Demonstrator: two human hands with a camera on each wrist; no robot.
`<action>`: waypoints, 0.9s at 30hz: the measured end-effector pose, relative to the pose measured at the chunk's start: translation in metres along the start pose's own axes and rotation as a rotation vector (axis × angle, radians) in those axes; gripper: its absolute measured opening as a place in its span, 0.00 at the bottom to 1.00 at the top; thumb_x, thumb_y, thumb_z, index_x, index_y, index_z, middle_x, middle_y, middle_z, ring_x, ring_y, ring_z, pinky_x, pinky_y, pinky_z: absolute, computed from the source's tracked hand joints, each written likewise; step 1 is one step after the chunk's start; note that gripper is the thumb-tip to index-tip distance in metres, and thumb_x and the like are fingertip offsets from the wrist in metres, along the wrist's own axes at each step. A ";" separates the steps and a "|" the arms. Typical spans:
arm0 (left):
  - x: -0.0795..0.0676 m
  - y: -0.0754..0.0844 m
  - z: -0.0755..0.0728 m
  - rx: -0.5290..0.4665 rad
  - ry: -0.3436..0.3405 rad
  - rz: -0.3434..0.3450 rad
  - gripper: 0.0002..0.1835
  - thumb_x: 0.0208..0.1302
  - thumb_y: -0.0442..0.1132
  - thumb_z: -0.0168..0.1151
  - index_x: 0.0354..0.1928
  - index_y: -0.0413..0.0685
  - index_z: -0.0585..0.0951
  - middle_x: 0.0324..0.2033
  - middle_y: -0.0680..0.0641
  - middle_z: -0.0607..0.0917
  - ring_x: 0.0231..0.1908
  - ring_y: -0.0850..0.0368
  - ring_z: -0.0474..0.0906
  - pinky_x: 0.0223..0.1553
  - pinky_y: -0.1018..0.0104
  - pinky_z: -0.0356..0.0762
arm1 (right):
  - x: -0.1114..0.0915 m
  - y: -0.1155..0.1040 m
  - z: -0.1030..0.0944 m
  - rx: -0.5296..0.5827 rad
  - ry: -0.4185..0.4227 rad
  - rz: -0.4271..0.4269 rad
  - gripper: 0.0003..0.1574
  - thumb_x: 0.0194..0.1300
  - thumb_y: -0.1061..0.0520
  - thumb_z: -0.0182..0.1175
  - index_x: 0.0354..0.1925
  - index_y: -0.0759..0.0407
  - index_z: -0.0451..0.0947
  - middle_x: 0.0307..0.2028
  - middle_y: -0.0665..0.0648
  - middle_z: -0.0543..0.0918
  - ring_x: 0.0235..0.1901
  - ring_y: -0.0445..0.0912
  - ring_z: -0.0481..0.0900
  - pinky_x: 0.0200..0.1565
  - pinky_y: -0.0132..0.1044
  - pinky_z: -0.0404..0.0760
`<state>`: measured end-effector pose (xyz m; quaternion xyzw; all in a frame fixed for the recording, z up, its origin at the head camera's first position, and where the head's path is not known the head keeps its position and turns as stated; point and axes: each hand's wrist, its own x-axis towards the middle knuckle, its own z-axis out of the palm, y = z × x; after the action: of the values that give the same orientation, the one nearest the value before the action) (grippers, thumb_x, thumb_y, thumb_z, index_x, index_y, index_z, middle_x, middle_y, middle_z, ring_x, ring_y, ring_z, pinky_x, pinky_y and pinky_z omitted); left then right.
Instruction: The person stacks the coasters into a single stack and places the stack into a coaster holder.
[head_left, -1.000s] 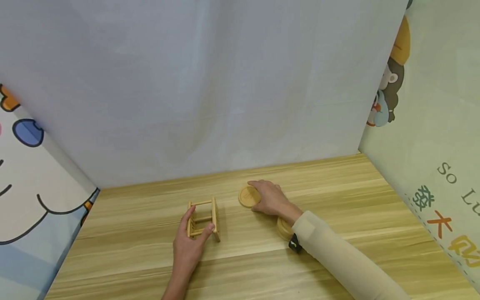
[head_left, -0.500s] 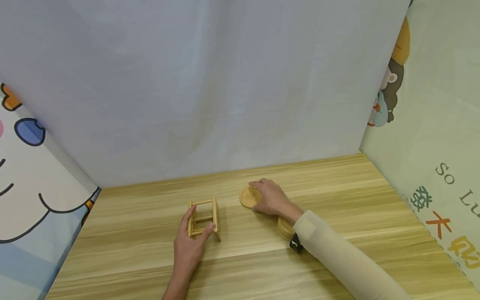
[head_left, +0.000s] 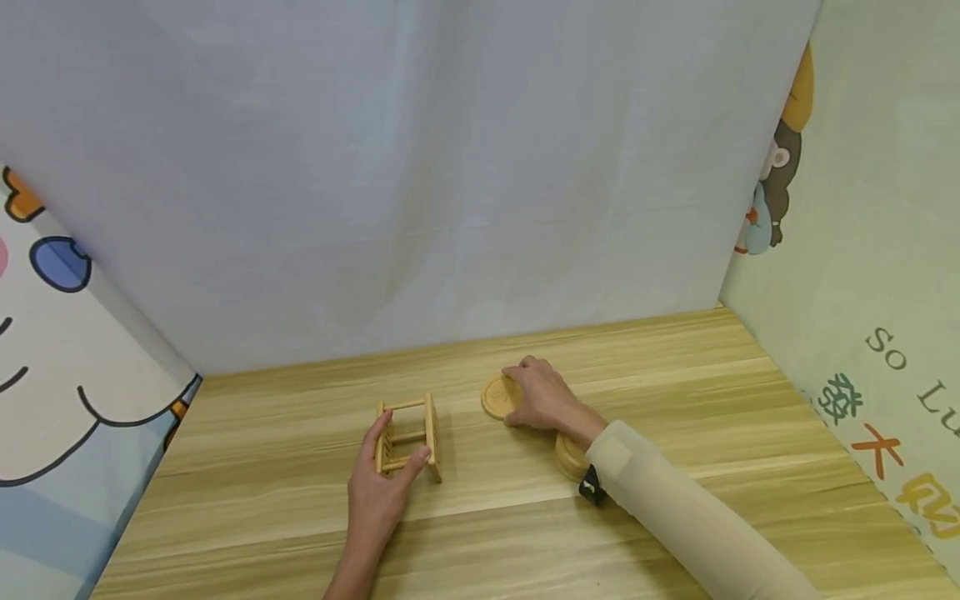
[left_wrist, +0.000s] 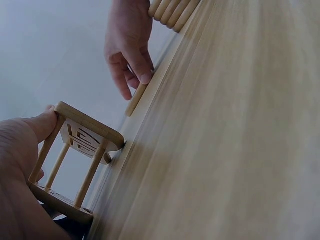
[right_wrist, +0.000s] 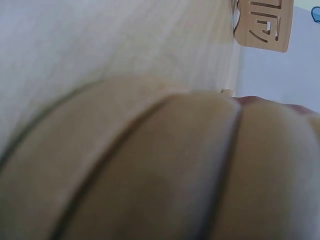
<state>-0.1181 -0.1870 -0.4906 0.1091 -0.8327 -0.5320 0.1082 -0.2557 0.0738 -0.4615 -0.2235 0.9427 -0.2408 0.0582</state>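
Left hand [head_left: 378, 493] grips rack [head_left: 431, 432], right hand [head_left: 544, 396] disc [head_left: 497, 398].

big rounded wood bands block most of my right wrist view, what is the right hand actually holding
Observer: The right hand pinches a single round wooden disc by its edge.
Operator: ok, and the slotted panel in my top right corner, is anyone holding that
Observer: Yes, the left hand grips the wooden rack it belongs to.
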 end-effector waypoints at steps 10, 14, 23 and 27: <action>0.007 -0.020 0.004 0.023 0.032 0.046 0.47 0.67 0.59 0.81 0.84 0.67 0.69 0.81 0.31 0.68 0.77 0.21 0.64 0.69 0.17 0.66 | 0.001 0.001 -0.001 0.005 -0.011 0.004 0.48 0.50 0.57 0.86 0.67 0.69 0.81 0.57 0.66 0.81 0.58 0.61 0.78 0.63 0.56 0.80; 0.003 -0.011 0.003 0.011 0.031 0.034 0.47 0.66 0.56 0.82 0.84 0.64 0.71 0.81 0.30 0.68 0.78 0.20 0.63 0.70 0.17 0.65 | 0.000 0.000 -0.002 0.013 -0.027 0.015 0.47 0.50 0.57 0.85 0.67 0.69 0.81 0.57 0.66 0.81 0.59 0.62 0.77 0.64 0.56 0.80; 0.001 -0.007 0.002 0.009 0.040 0.033 0.46 0.65 0.57 0.82 0.83 0.64 0.72 0.80 0.29 0.70 0.77 0.20 0.65 0.70 0.18 0.66 | 0.000 -0.001 -0.001 0.009 -0.030 0.034 0.48 0.47 0.56 0.87 0.65 0.68 0.81 0.53 0.63 0.81 0.55 0.58 0.77 0.62 0.53 0.80; 0.005 -0.013 0.002 0.036 0.042 0.036 0.47 0.66 0.57 0.82 0.84 0.66 0.71 0.80 0.30 0.70 0.76 0.21 0.66 0.69 0.19 0.68 | 0.000 -0.002 0.001 -0.005 -0.033 0.051 0.48 0.49 0.54 0.87 0.65 0.69 0.80 0.53 0.63 0.81 0.52 0.56 0.75 0.60 0.51 0.79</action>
<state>-0.1223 -0.1917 -0.5029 0.1074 -0.8416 -0.5123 0.1331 -0.2543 0.0717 -0.4613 -0.2035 0.9476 -0.2331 0.0795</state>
